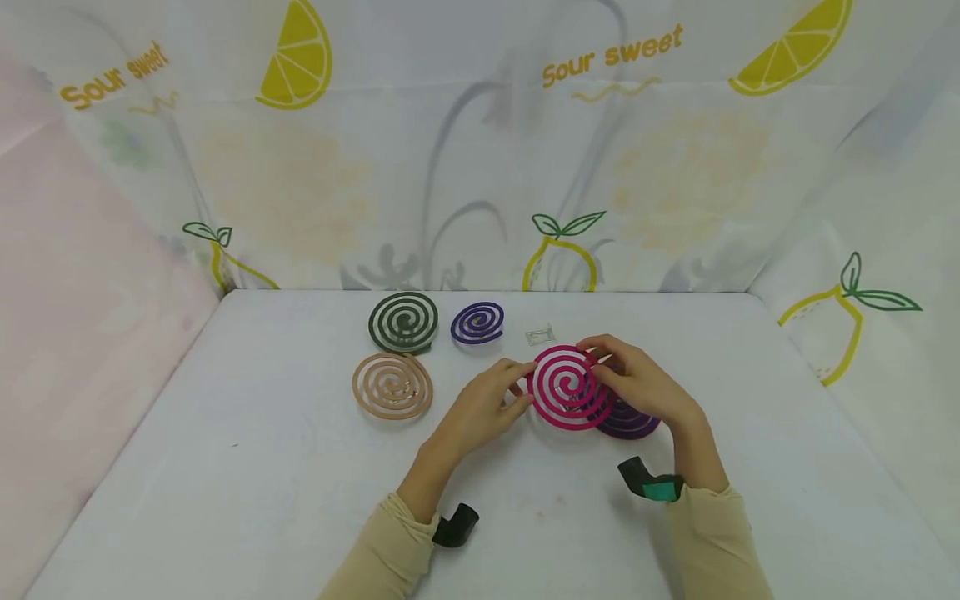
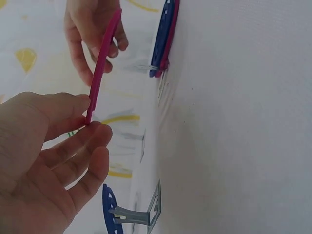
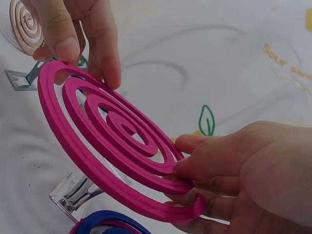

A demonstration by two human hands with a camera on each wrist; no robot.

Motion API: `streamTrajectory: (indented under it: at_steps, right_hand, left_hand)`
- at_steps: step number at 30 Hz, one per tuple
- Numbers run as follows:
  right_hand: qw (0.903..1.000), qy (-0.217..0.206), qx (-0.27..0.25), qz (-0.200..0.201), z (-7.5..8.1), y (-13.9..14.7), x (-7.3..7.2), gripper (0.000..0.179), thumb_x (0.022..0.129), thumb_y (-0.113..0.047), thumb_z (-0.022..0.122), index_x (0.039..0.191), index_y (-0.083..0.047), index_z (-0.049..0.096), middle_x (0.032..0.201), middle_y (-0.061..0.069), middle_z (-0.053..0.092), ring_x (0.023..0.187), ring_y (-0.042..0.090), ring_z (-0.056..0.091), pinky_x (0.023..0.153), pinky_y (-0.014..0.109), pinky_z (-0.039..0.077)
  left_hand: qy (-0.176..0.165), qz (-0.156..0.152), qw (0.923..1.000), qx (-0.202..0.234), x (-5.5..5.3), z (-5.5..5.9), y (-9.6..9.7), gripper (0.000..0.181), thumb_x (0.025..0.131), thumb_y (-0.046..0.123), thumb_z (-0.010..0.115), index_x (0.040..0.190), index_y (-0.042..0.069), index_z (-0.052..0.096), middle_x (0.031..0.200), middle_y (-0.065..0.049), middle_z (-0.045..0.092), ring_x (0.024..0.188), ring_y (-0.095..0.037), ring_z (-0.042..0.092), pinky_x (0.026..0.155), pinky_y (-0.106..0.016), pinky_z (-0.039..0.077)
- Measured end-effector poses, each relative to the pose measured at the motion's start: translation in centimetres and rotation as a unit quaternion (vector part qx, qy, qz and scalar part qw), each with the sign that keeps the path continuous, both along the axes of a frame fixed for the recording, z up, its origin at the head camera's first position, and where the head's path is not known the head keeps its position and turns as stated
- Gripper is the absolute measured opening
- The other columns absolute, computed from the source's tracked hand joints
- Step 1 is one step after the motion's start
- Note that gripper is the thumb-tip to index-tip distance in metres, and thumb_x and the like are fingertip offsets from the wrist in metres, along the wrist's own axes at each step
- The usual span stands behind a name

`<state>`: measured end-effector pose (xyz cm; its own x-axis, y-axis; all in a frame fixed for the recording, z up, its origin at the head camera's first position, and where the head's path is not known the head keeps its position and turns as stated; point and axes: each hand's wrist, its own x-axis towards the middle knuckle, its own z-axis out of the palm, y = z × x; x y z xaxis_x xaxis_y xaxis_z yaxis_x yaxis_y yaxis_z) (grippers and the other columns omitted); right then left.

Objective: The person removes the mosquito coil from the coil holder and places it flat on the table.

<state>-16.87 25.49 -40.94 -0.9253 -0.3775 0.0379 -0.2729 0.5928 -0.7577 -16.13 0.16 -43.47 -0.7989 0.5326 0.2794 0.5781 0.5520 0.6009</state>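
Note:
Both hands hold a pink mosquito coil [image 1: 572, 386] between them, raised off the white table. My left hand [image 1: 483, 404] pinches its left edge between thumb and fingers. At the opposite edge, my right hand [image 1: 641, 387] grips the coil, thumb on the near face and fingertips behind. Below it lies a dark purple-blue coil [image 1: 630, 433], partly covered by the pink one in the head view. The left wrist view shows another pink layer pressed against that blue coil. Close to it, a small metal coil stand [image 3: 70, 195] sits under the held coil.
Left of the hands, a dark green coil [image 1: 405, 321], a smaller purple coil [image 1: 478, 320] and a tan coil [image 1: 392, 385] stand in a loose group. Behind the held coil is another metal stand [image 1: 540, 335]. A lemon-print cloth [image 1: 465, 167] hangs along the table's back edge.

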Motion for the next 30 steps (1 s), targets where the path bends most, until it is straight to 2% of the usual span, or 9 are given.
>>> streamTrajectory:
  at_steps: [9,18,30]
  right_hand:
    - [0.9998,-0.015,-0.006,-0.012,0.3,0.5,0.1,0.032,0.094,-0.007,0.052,0.126,-0.013,0.053,0.113,0.013,0.061,0.097,0.023,0.061,0.080,0.031,0.049]
    - [0.9991,-0.032,-0.009,-0.028,0.2,1.0,0.1,0.032,0.094,-0.006,0.051,0.125,-0.012,0.052,0.114,0.017,0.060,0.088,0.021,0.061,0.076,0.028,0.049]
    - [0.9986,-0.031,-0.005,-0.042,0.0,1.7,0.2,0.032,0.094,-0.005,0.050,0.126,-0.010,0.050,0.116,0.018,0.059,0.089,0.023,0.060,0.073,0.027,0.050]
  left_hand:
    - [-0.018,0.002,0.9998,-0.003,0.1,-0.2,0.7,0.044,0.091,0.018,0.063,0.133,0.011,0.054,0.118,-0.002,0.062,0.094,-0.013,0.063,0.073,-0.026,0.050]
    - [-0.026,-0.011,0.9996,-0.001,-0.1,-0.5,1.4,0.047,0.090,0.018,0.064,0.135,0.010,0.052,0.117,-0.004,0.062,0.095,-0.016,0.063,0.078,-0.027,0.051]
    - [-0.015,-0.007,0.9997,-0.020,-0.1,-0.5,2.4,0.048,0.092,0.025,0.062,0.136,0.012,0.051,0.117,-0.002,0.062,0.095,-0.012,0.062,0.079,-0.028,0.050]
